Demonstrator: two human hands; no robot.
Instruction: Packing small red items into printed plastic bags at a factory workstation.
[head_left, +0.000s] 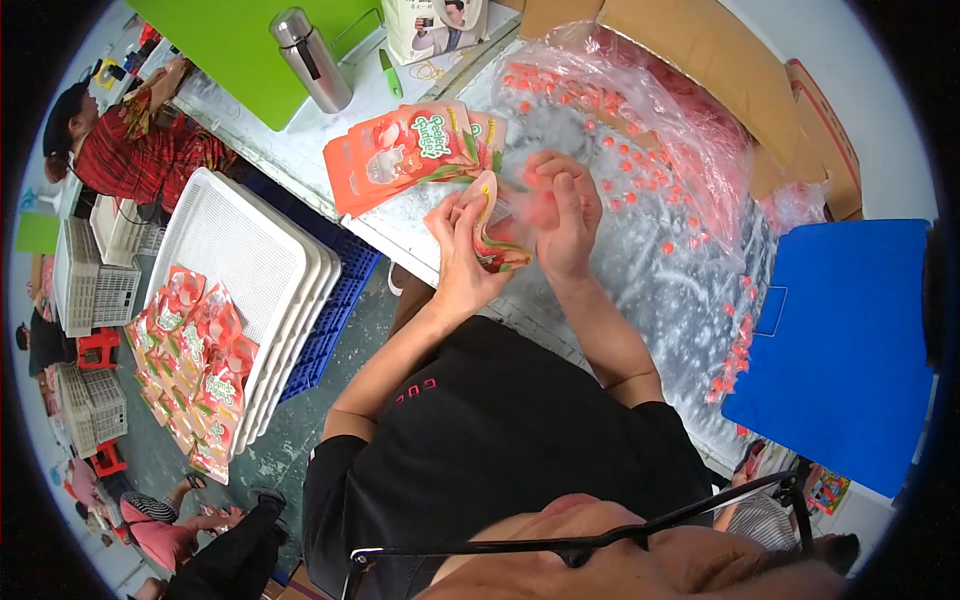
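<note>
My left hand [462, 245] grips a red and green printed pouch [490, 238], its mouth spread apart toward my right hand. Close beside that mouth, my right hand [570, 218] has its fingers curled round blurred reddish pieces that look like the candies on the table. Motion smears its fingertips. Just beyond my left hand lies a fanned stack of flat pouches [385, 160] of the same print. Small red candies [625, 170] are scattered over the white-dusted tabletop [640, 270] to the right.
Clear pinkish plastic film [690, 120] and cardboard [700, 50] edge the far right. A blue board [830, 340] stands right; a steel flask [312, 62] and a green knife [390, 75] sit far left. Stacked white trays [240, 225] hold filled pouches [195, 360]. Co-workers [130, 135] are leftward.
</note>
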